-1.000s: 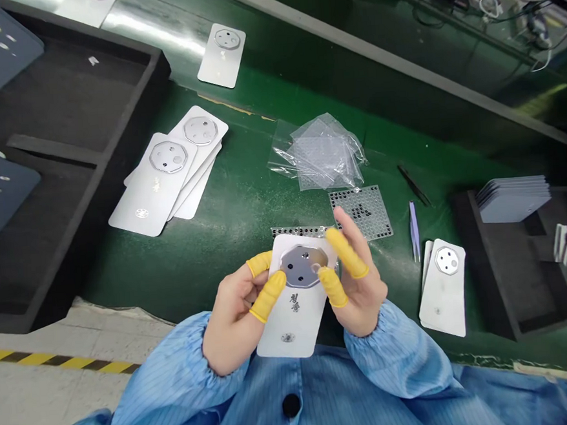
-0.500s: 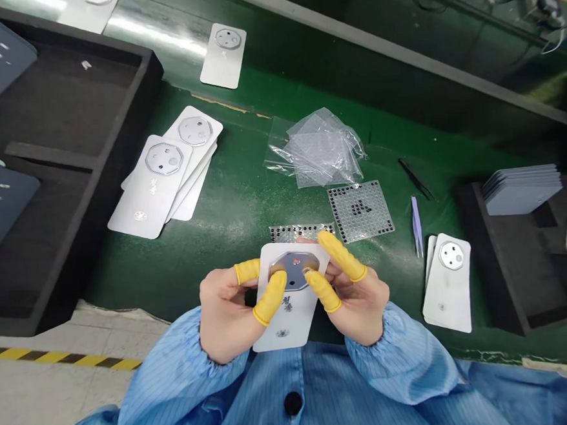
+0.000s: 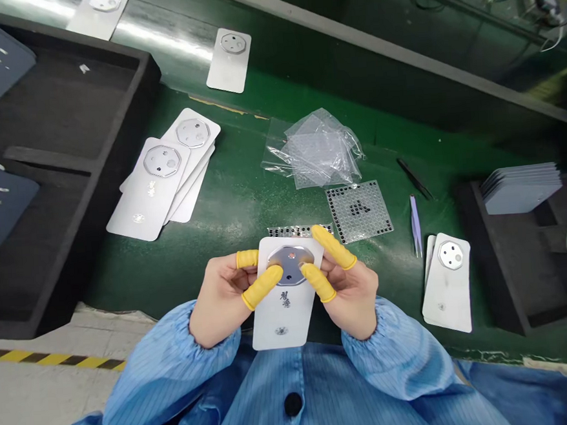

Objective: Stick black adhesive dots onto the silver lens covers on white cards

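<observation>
A white phone back cover (image 3: 283, 316) with an eight-sided camera plate (image 3: 291, 264) is held upright in front of me by both hands. My left hand (image 3: 226, 297) grips its left side, the thumb in a yellow finger cot pressing on the plate's left edge. My right hand (image 3: 349, 285) grips the right side, its thumb on the plate's right edge and its index finger by the top corner. The fingers behind the cover are mostly hidden. Just beyond it lies a sheet (image 3: 299, 229) with rows of small black dots, partly covered.
Similar covers lie stacked at left (image 3: 148, 189) and right (image 3: 448, 285). Another dotted sheet (image 3: 360, 210), clear plastic bags (image 3: 325, 148), purple tweezers (image 3: 415, 226) and black tweezers (image 3: 414, 177) lie ahead. Black trays stand at left (image 3: 126, 113) and right (image 3: 501, 275). A lone cover (image 3: 232, 67) lies farther back.
Both hands and the held cover have shifted slightly left and up in the view. Both thumbs stay on the camera plate.
</observation>
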`<state>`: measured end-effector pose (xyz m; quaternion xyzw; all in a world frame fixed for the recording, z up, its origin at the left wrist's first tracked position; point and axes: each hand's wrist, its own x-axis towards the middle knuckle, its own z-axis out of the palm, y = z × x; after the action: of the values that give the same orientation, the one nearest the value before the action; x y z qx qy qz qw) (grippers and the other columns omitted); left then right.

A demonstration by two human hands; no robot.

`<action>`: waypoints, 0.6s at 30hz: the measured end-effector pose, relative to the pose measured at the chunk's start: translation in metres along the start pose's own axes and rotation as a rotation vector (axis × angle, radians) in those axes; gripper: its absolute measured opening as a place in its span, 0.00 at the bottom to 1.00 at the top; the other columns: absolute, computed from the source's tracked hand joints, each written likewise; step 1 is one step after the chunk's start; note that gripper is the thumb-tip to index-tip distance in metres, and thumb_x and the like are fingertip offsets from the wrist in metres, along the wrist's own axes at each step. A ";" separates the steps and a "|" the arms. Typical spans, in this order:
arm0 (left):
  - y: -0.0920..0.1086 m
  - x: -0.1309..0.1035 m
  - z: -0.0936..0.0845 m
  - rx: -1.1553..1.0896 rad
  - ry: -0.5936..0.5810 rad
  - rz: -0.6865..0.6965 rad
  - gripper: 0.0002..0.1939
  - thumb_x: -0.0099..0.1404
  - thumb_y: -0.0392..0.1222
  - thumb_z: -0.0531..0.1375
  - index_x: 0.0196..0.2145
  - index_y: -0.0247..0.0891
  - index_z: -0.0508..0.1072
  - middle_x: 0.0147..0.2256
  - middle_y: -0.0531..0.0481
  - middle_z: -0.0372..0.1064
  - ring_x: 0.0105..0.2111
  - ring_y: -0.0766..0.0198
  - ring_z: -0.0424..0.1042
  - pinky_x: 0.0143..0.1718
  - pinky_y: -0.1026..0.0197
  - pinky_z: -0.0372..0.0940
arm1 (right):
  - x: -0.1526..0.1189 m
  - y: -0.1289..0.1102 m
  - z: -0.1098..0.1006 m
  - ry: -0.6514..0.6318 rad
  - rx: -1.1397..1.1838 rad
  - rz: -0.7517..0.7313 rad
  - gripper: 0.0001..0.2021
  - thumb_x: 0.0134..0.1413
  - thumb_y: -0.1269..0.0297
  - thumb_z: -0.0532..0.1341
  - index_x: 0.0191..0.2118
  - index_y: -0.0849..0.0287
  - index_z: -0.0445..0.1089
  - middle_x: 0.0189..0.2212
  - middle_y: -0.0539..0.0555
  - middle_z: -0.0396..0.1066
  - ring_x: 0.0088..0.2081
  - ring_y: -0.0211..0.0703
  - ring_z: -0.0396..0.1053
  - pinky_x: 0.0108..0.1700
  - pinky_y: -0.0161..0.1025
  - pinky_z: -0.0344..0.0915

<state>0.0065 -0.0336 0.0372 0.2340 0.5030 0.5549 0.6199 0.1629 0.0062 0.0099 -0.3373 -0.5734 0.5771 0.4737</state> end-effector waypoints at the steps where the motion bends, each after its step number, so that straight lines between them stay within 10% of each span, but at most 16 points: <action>1: 0.001 0.000 -0.001 0.000 -0.006 -0.010 0.06 0.52 0.34 0.69 0.31 0.39 0.82 0.27 0.50 0.79 0.25 0.65 0.78 0.27 0.69 0.74 | 0.000 0.000 0.000 -0.011 0.006 0.002 0.24 0.55 0.73 0.63 0.56 0.47 0.66 0.46 0.49 0.76 0.43 0.41 0.76 0.46 0.40 0.77; 18: -0.003 0.010 -0.011 0.077 -0.003 -0.152 0.06 0.51 0.39 0.70 0.29 0.35 0.81 0.28 0.47 0.79 0.27 0.59 0.79 0.28 0.66 0.75 | -0.005 0.016 0.000 -0.038 -0.057 0.149 0.24 0.56 0.66 0.63 0.58 0.53 0.62 0.45 0.55 0.75 0.44 0.46 0.76 0.46 0.45 0.77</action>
<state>-0.0032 -0.0277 0.0271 0.2195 0.5394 0.4861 0.6516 0.1624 0.0031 -0.0063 -0.3813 -0.5717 0.6005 0.4090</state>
